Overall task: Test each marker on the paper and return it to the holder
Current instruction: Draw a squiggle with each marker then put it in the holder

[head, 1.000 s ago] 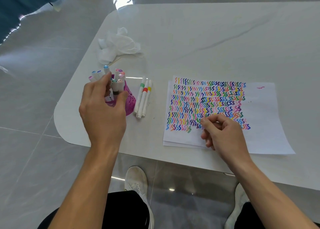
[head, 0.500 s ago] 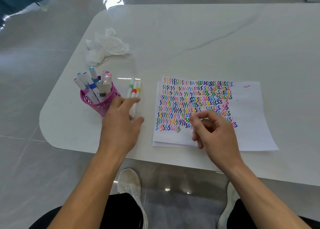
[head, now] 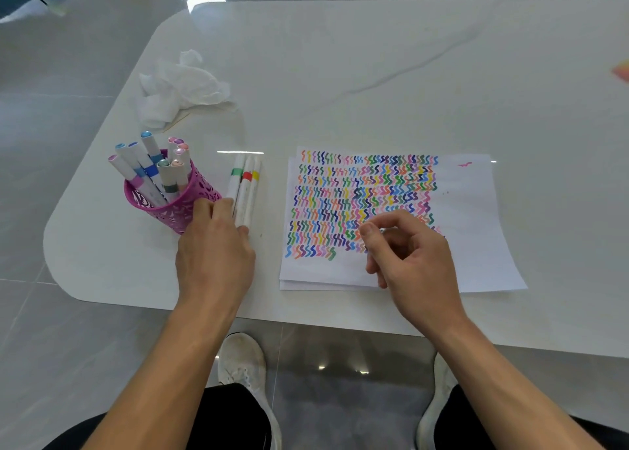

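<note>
1. Pink lattice holder (head: 177, 216) stands near the left end of the white table (head: 374, 75), with capped markers upright in it. Just to its right three white-barrelled markers lie flat, side by side and touching: the green-banded marker (head: 235, 180), the red-banded marker (head: 245, 186) and the yellow-banded marker (head: 255, 184).
2. The left hand (head: 214, 252) lies over their near ends. Its fingers (head: 223, 208) reach, gently bent, onto the green-banded one, and the thumb sits by the outer barrels. The back of the hand hides whether anything is actually pinched.
3. The right hand (head: 415, 255) hovers above the lower rows of squiggles on the paper (head: 476, 228), loosely curled with thumb near forefinger. No marker shows in it.
4. The step in hand looks like taking one marker from the loose row. It is best done by pinching a single barrel at its near end and lifting it straight up (round barrels roll when nudged), so that its neighbours stay put.
5. The bare strip under the last short row, close to the right hand, seems the natural spot for the next test stroke.
</note>
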